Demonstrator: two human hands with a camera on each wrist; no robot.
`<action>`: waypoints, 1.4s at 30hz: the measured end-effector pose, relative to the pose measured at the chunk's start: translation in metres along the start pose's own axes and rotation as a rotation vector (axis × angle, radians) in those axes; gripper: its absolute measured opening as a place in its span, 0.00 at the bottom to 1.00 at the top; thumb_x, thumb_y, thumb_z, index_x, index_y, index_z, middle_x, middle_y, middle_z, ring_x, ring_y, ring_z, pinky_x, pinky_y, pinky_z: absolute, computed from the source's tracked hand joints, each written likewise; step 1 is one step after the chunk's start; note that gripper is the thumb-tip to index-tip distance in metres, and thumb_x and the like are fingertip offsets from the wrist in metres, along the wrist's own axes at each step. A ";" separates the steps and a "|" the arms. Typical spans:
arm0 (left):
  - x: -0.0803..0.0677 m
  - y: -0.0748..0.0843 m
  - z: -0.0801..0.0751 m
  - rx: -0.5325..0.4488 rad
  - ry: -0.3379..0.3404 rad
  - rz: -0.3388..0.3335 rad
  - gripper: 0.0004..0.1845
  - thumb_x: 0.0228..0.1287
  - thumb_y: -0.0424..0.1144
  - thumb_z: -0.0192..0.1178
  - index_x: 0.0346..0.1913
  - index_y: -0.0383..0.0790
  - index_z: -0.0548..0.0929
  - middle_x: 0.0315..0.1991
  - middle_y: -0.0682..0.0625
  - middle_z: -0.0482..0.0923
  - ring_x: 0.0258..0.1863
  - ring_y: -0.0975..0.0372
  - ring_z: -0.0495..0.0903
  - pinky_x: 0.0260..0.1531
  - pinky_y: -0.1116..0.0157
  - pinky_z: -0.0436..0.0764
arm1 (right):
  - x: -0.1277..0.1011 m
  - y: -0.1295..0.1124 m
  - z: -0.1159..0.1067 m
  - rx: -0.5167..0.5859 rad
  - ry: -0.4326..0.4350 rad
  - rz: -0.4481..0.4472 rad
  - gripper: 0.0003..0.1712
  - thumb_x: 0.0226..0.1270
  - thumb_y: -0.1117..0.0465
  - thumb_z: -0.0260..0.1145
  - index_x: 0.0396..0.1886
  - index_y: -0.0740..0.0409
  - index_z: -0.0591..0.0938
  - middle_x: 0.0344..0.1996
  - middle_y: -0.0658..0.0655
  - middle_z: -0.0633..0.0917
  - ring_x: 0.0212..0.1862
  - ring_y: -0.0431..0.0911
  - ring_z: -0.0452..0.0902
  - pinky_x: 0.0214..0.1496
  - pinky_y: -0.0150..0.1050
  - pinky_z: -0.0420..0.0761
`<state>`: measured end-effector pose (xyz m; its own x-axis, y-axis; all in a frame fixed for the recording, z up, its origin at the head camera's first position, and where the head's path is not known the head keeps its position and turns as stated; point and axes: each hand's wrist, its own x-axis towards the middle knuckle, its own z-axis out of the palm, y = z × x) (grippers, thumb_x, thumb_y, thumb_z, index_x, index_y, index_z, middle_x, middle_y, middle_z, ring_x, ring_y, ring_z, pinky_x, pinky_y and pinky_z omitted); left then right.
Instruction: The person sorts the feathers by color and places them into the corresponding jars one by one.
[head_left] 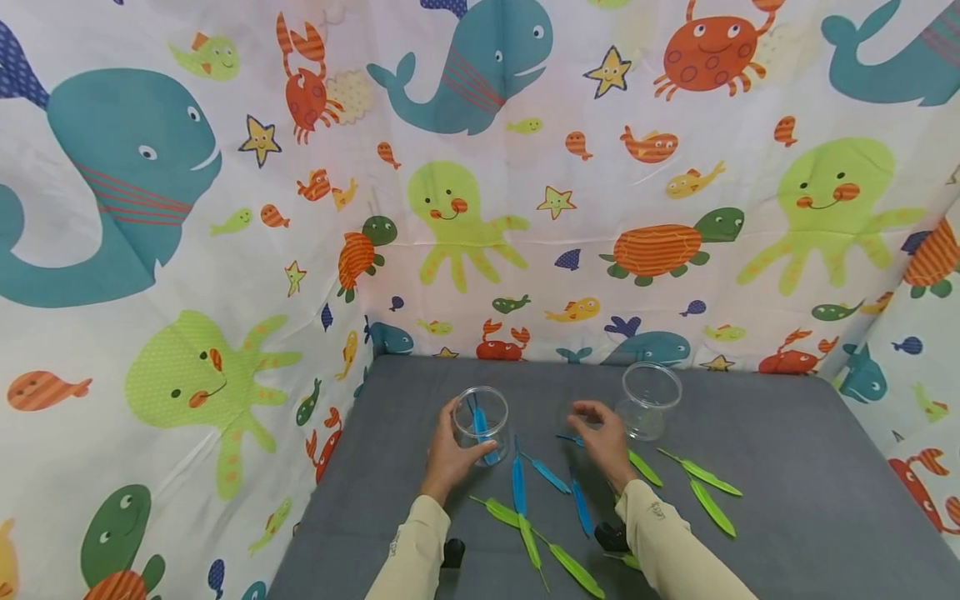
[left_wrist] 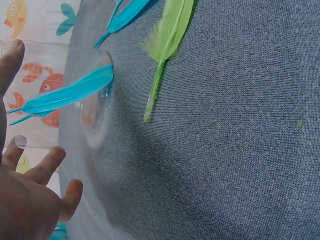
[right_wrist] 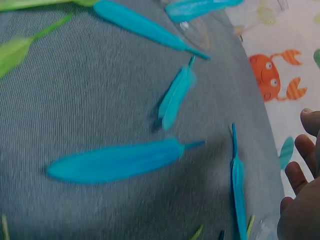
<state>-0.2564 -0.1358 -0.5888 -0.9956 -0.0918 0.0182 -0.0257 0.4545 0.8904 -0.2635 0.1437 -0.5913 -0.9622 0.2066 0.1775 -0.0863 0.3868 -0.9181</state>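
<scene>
My left hand (head_left: pixel 452 458) grips a clear, round plastic container (head_left: pixel 500 425), thumb on one side and fingers on the other. Inside it lean blue feathers (left_wrist: pixel 70 92); two quill tips show in the left wrist view. To the right, my right hand (head_left: pixel 603 437) hovers over the cloth with loosely bent fingers and nothing visible in its grasp. Near it lie several blue feathers, one (head_left: pixel 581 504) below the hand and another (head_left: pixel 546 473) nearer the container. A blue feather (head_left: pixel 518 479) crosses a green feather (head_left: pixel 529 542) in front of my left hand.
A second clear container (head_left: pixel 651 412) stands behind and right of my right hand. Green feathers (head_left: pixel 712 507) lie scattered on the grey cloth (head_left: pixel 795 467) at right, and another green feather (head_left: pixel 576 570) lies near the front. A patterned sea-animal curtain (head_left: pixel 555 317) borders the back and sides.
</scene>
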 end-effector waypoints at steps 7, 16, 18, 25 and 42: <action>0.000 0.002 -0.001 -0.002 0.000 -0.024 0.56 0.48 0.50 0.82 0.77 0.63 0.58 0.77 0.54 0.64 0.73 0.45 0.68 0.64 0.35 0.70 | -0.004 0.014 -0.015 -0.092 0.005 -0.006 0.19 0.69 0.60 0.70 0.57 0.59 0.83 0.56 0.63 0.85 0.57 0.58 0.77 0.64 0.58 0.70; -0.001 0.004 -0.001 0.008 0.008 -0.016 0.55 0.48 0.51 0.81 0.77 0.61 0.59 0.78 0.52 0.64 0.72 0.44 0.69 0.63 0.34 0.70 | -0.008 0.028 -0.027 -0.184 0.001 -0.008 0.20 0.67 0.61 0.72 0.57 0.62 0.83 0.56 0.66 0.86 0.60 0.64 0.78 0.66 0.68 0.53; 0.000 0.004 -0.001 0.009 0.007 -0.017 0.55 0.49 0.50 0.81 0.77 0.61 0.59 0.78 0.52 0.64 0.73 0.44 0.68 0.63 0.34 0.70 | -0.009 0.031 -0.028 -0.189 -0.013 -0.002 0.21 0.67 0.61 0.71 0.58 0.62 0.83 0.56 0.66 0.86 0.61 0.65 0.78 0.66 0.68 0.52; 0.001 0.003 -0.001 0.010 -0.002 -0.029 0.55 0.49 0.49 0.81 0.77 0.62 0.58 0.78 0.52 0.63 0.73 0.44 0.68 0.63 0.34 0.71 | -0.007 0.044 -0.033 -0.285 -0.071 -0.023 0.25 0.65 0.58 0.73 0.61 0.59 0.82 0.58 0.65 0.85 0.62 0.63 0.75 0.59 0.64 0.56; 0.002 0.000 0.000 0.015 0.005 -0.030 0.55 0.48 0.51 0.81 0.77 0.63 0.59 0.78 0.54 0.62 0.74 0.45 0.67 0.64 0.32 0.68 | -0.006 0.050 -0.027 -0.586 -0.109 -0.081 0.17 0.60 0.53 0.77 0.47 0.54 0.89 0.48 0.64 0.83 0.55 0.64 0.70 0.50 0.61 0.62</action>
<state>-0.2582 -0.1353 -0.5885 -0.9939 -0.1103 -0.0061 -0.0571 0.4648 0.8836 -0.2551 0.1864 -0.6287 -0.9821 0.0745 0.1733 -0.0336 0.8347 -0.5496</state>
